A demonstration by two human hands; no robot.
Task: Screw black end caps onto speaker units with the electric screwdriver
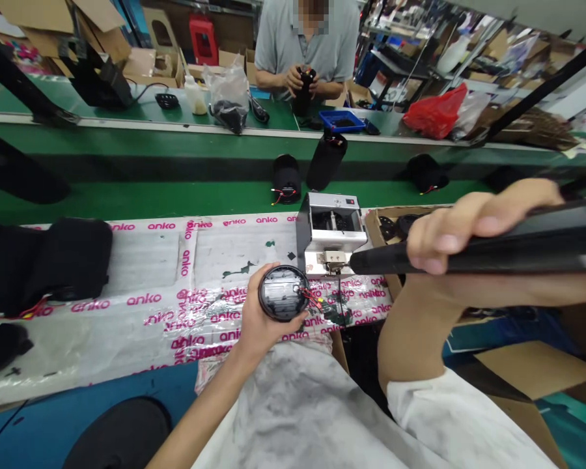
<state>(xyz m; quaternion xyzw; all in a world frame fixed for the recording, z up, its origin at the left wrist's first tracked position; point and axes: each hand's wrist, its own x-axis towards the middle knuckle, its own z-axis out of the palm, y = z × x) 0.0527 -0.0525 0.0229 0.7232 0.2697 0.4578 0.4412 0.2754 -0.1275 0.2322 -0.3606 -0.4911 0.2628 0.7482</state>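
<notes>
Here's the surface [144,264], pale and banded with pink-lettered tape [188,257]! A silver machine [316,242] stands towards its right end, up at the far edge; across at the left end lie bulky black pieces [73,260], red wires [40,305] peeking out.

Cups a round black casing [282,296] in the left hand [254,329], end facing up with red wires [313,298] at its rim, above the wrapped surface [141,260] near its front edge. Curls the right hand [483,218] over a long black bar [517,249] beyond the right edge. Has a silver machine [334,240] near the far right corner, black pieces [71,260] along the left edge, and two black cylinders [287,176] past the far edge, on the green belt [176,198]. Faces a person [280,52] holding a black part [302,96].
</notes>
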